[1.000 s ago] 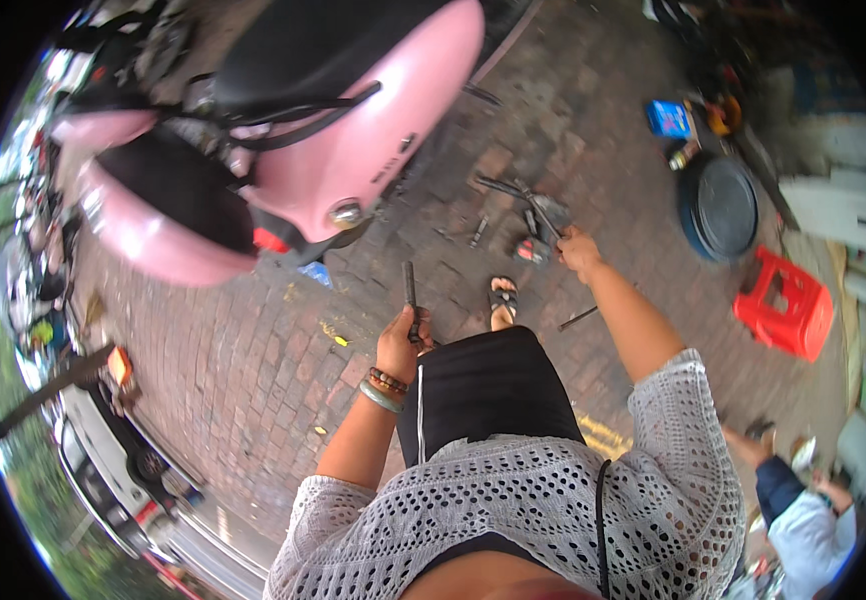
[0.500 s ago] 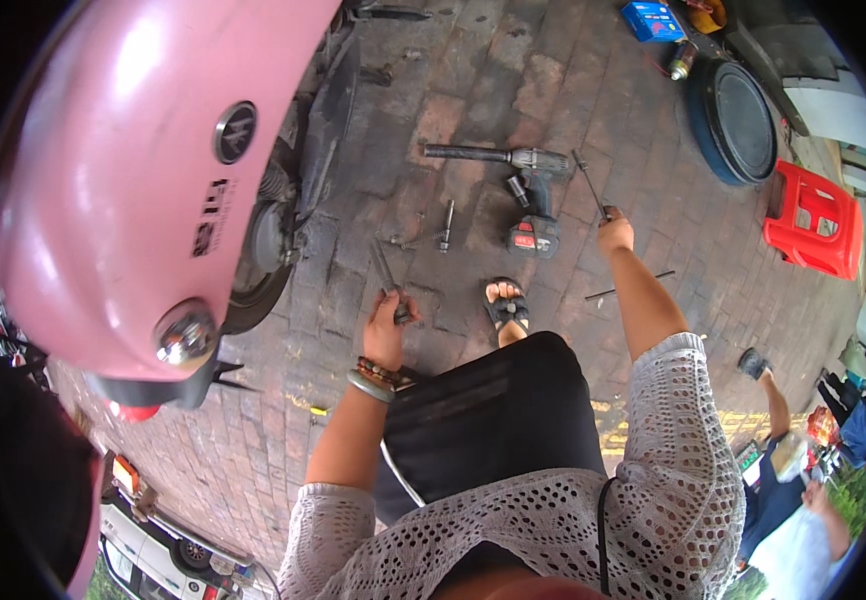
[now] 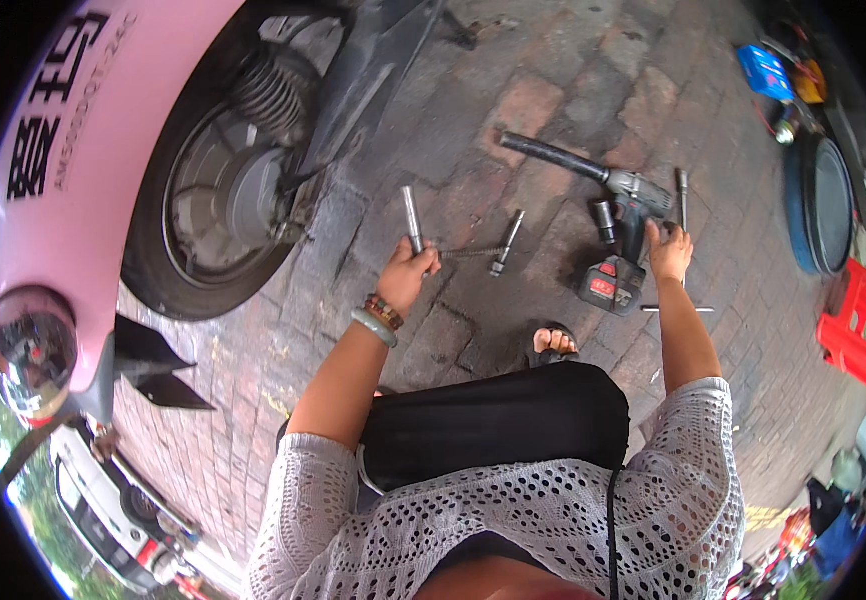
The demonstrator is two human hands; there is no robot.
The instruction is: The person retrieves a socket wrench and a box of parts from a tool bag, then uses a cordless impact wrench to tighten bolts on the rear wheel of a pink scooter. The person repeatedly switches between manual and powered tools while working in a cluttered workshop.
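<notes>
My left hand (image 3: 411, 265) is closed on an upright silver metal tube (image 3: 410, 210); a thin spring (image 3: 473, 251) extends along the bricks just right of it, near a short steel socket piece (image 3: 509, 237). My right hand (image 3: 670, 250) is low beside the handle of a cordless impact wrench (image 3: 638, 195), its fingers curled on a long metal rod (image 3: 683, 190). The wrench has a long black tube on its nose, and a loose socket (image 3: 605, 222) lies by its handle. A thin bar (image 3: 678, 309) lies below.
A pink scooter (image 3: 63, 230) stands at left, its rear wheel (image 3: 156, 255) exposed. At right are a round tub (image 3: 818, 205), red stool (image 3: 848, 330), blue box (image 3: 765, 72) and spray can (image 3: 786, 127). My sandalled foot (image 3: 553, 340) is on the bricks; a white car (image 3: 103, 510) is behind.
My view has swung down toward the scooter's rear wheel and the tools. My right hand has lowered the rod beside the impact wrench. My left hand has risen in the picture, still holding the tube.
</notes>
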